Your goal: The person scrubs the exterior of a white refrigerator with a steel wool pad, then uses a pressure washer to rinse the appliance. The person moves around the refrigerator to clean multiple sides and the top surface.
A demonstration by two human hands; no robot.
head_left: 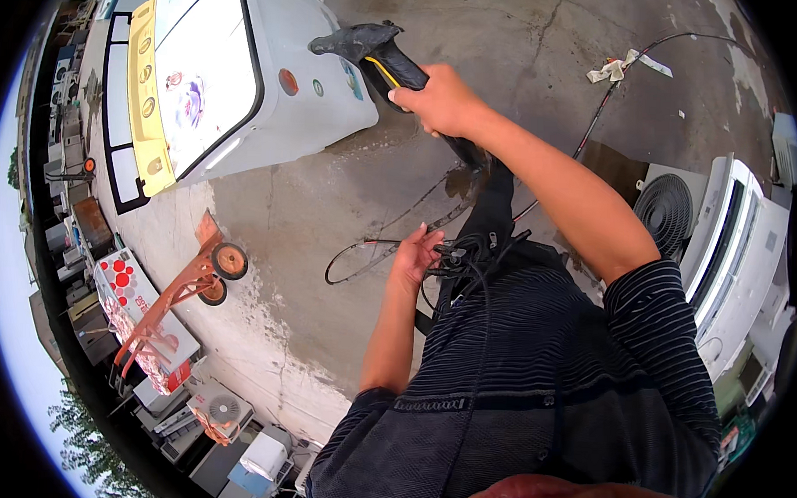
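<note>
My right hand [446, 101] is closed round the grip of a black spray gun [389, 62] with a yellow stripe. The tool's blunt head points left, against or just in front of the side of a white washing machine [303, 79]; I cannot tell if they touch. That machine has a yellow control panel [149, 100] with several knobs and a flower print on its lid. Lower down, my left hand [416, 255] is held by my waist, palm up and fingers loosely apart, with nothing in it. Beside its fingertips hang black cords [469, 251] from my clothing.
A thin hose [601, 111] curves over the wet concrete floor [503, 33], with a pale rag [614, 69] by it. An orange hand truck [173, 294] stands lower left, near a printed carton [142, 306]. At right are a fan unit [665, 210] and white appliances [723, 252].
</note>
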